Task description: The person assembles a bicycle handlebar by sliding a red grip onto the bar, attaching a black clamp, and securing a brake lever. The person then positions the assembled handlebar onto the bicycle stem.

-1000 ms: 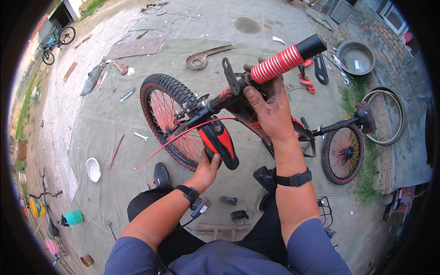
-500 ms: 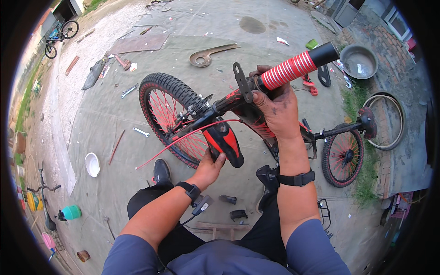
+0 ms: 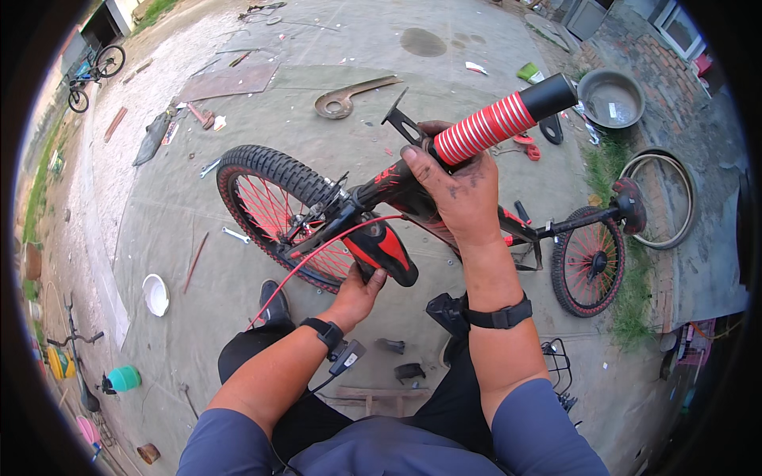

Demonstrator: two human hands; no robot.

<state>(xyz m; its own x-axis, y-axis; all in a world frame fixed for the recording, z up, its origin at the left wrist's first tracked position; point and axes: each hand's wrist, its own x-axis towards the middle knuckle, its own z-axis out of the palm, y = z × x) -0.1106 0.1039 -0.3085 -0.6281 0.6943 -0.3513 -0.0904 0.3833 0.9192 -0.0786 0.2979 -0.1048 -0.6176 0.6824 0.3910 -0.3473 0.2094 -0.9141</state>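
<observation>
A black and red bicycle lies in front of me. Its front wheel is at the left, its rear wheel at the right. My right hand, fingers dirty, wraps round the front of the frame by a red-and-white ringed tube with a black end. By its thumb a slotted black bracket sticks up. My left hand pinches the lower edge of a black and red mudguard beside the front wheel. A loose red cable crosses over the wheel.
A wrench and a white bowl lie on the left. Further off are a flat rusty metal piece and a grey basin. A bare tyre leans at the right. Small black parts lie between my feet.
The front wheel and frame have shifted a little left and down in view. The slotted bracket has tilted over to the left. The red cable's free end has dropped toward my left shoe.
</observation>
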